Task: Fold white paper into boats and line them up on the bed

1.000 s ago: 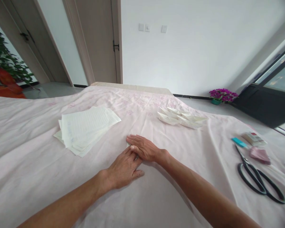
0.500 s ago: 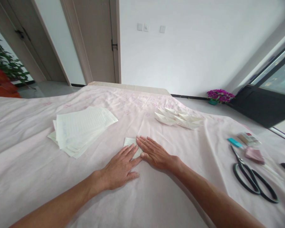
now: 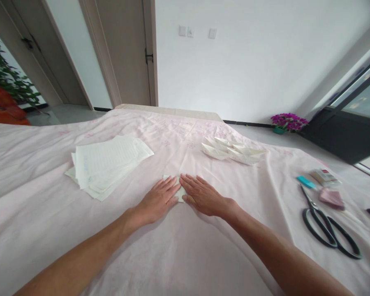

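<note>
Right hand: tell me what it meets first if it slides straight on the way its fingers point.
The right hand points up-left, so it would likely cross the folded paper, then bare pink cloth; the sheet stack seems just left of that line.

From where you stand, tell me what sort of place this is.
Probably a room in a home, set up for paper craft: a table under a pink cloth, a stack of lined paper, folded paper boats, black scissors, doors and potted flowers on the floor.
</note>
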`<state>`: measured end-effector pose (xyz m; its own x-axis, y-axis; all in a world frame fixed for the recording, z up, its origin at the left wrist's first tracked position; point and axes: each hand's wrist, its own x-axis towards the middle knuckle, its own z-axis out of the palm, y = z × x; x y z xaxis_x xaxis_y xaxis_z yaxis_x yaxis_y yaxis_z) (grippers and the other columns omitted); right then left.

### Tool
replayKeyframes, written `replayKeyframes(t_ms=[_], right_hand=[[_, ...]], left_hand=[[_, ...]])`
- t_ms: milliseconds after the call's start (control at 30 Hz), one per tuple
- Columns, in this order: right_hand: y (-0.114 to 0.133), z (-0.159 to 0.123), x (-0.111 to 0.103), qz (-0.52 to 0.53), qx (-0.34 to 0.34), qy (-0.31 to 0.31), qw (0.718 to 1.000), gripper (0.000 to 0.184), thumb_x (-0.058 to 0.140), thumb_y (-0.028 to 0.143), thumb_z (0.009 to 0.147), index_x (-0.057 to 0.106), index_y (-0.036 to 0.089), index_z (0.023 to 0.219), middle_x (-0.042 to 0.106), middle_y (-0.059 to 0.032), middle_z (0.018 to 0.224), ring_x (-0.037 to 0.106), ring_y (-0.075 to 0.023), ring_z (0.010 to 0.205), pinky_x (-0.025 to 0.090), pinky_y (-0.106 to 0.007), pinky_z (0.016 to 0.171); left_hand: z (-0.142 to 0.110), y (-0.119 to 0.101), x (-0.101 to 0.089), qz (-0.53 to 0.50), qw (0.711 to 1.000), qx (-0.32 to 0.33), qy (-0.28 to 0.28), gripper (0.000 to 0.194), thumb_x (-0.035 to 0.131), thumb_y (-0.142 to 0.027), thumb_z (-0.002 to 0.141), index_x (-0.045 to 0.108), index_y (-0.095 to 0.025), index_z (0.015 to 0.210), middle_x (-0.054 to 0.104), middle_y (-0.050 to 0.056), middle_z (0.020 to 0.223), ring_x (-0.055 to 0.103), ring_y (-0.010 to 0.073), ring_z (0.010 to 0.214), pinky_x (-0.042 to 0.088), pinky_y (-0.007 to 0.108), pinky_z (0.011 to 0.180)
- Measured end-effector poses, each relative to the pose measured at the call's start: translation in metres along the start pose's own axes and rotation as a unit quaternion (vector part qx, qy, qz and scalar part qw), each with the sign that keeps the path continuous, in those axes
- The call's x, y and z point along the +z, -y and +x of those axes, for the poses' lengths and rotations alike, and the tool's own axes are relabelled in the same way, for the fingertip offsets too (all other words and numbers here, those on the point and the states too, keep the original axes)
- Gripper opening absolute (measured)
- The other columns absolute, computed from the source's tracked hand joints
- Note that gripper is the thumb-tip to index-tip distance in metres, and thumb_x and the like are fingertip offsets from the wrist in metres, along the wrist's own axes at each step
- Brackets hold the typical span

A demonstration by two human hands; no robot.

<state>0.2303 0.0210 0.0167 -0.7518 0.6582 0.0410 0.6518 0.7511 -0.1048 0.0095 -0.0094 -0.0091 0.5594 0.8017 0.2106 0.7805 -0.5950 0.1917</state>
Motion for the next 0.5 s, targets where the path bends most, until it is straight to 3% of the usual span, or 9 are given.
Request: replayKeyframes(t_ms=[233, 500], right_hand=[[0.002, -0.003, 0.007, -0.004, -0.002, -0.023, 1.000, 0.058, 0.041, 0.036, 0.099, 0.030, 0.012, 0.150, 0.029, -0.0160, 0.155, 0.028, -0.0284, 0.143, 0.027, -0.052, 0.116], [0.007, -0.003, 0.002, -0.027, 0.024, 0.018, 0.999, 0.058, 0.037, 0.037, 0.100, 0.027, 0.011, 0.151, 0.023, -0.0131, 0.157, 0.024, -0.0280, 0.145, 0.023, -0.051, 0.118]], left_hand=[[-0.006, 0.001, -0.006, 0.060, 0.998, 0.010, 0.021, 0.052, 0.031, -0.042, 0.101, 0.031, -0.021, 0.149, 0.030, 0.014, 0.156, 0.025, 0.0256, 0.145, 0.024, 0.048, 0.116], [0.001, 0.013, -0.004, 0.065, 0.996, -0.036, 0.043, 0.059, 0.022, -0.048, 0.101, 0.029, -0.015, 0.149, 0.025, 0.014, 0.158, 0.019, 0.0244, 0.147, 0.019, 0.045, 0.118]])
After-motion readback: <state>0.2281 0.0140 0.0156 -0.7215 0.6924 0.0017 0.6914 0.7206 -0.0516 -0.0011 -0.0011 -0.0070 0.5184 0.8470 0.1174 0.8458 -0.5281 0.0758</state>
